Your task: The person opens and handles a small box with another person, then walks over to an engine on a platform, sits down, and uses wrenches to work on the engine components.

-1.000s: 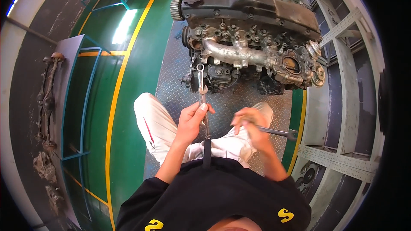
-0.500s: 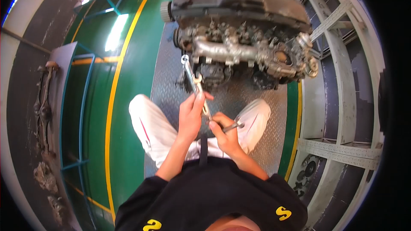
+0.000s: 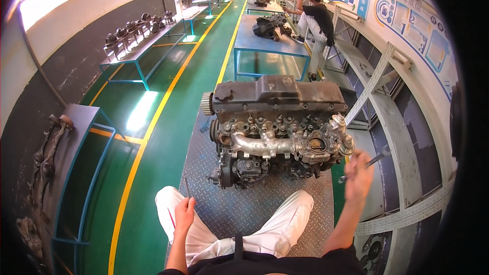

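An engine (image 3: 280, 95) stands in front of me, with a dark top cover and a silver intake manifold (image 3: 249, 145) along its near side. My right hand (image 3: 358, 181) is raised beside the engine's right end. Its fingers are closed round a wrench (image 3: 378, 158), whose jaw points up and to the right. Over my left thigh, my left hand (image 3: 184, 215) grips a second wrench (image 3: 187, 188), seen edge-on as a thin upright strip. Neither hand touches the engine.
The engine rests on a diamond-plate metal surface (image 3: 249, 209). Grey metal racking (image 3: 389, 122) runs along the right. Ahead is a blue-framed table (image 3: 270, 38) with engine parts, and a person (image 3: 317, 18) sits beside it. Another parts table (image 3: 81, 142) stands left.
My view has tilted up. The hands, together before with wrenches in front of the engine, have parted: the left went to my left thigh, the right out to the engine's right end.
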`<state>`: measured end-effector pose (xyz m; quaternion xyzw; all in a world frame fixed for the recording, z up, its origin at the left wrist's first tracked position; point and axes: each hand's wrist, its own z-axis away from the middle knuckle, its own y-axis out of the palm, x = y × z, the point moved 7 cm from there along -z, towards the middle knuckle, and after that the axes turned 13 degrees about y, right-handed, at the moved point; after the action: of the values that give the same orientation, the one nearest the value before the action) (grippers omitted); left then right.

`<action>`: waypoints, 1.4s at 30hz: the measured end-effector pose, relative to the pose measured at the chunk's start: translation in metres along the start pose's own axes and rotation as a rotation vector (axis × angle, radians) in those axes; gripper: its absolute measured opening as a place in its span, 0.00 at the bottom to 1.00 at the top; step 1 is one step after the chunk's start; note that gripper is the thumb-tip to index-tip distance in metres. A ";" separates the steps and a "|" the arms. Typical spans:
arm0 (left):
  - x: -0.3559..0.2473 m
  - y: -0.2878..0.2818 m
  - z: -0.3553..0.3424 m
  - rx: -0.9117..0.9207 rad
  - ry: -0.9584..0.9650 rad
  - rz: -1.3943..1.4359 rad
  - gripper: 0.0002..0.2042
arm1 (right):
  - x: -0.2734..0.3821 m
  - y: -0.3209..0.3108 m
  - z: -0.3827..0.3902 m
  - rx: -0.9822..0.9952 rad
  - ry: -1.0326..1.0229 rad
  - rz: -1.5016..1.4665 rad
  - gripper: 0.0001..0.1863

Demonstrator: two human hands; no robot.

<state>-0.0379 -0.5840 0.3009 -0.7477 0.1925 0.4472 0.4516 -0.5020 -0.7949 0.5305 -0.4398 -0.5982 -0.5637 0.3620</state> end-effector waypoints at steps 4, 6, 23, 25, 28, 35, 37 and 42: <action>0.041 -0.015 0.013 0.004 -0.079 -0.137 0.16 | 0.053 -0.026 -0.061 -0.019 -0.082 0.091 0.14; 0.047 -0.016 0.014 0.027 -0.091 -0.162 0.17 | 0.059 -0.042 -0.099 -0.019 -0.070 0.112 0.13; 0.059 -0.015 0.020 0.056 -0.136 0.102 0.16 | 0.031 -0.090 -0.257 -0.139 0.063 0.247 0.10; 0.052 -0.015 0.016 0.040 -0.101 0.147 0.16 | 0.023 -0.080 -0.256 -0.148 0.079 0.294 0.10; 0.054 -0.013 0.015 0.017 -0.038 0.085 0.16 | 0.022 -0.087 -0.262 -0.168 0.080 0.292 0.10; 0.072 -0.013 0.019 0.017 -0.042 0.130 0.16 | 0.005 -0.109 -0.289 -0.353 0.069 0.417 0.10; 0.073 -0.016 0.022 0.042 -0.057 0.114 0.16 | -0.008 -0.111 -0.293 -0.334 0.123 0.336 0.10; 0.062 -0.024 0.026 -0.015 -0.051 0.179 0.16 | -0.010 -0.101 -0.289 -0.365 0.168 0.412 0.10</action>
<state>-0.0016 -0.5422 0.2558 -0.7193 0.2437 0.5062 0.4087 -0.6105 -1.0808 0.5148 -0.5615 -0.3529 -0.6112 0.4321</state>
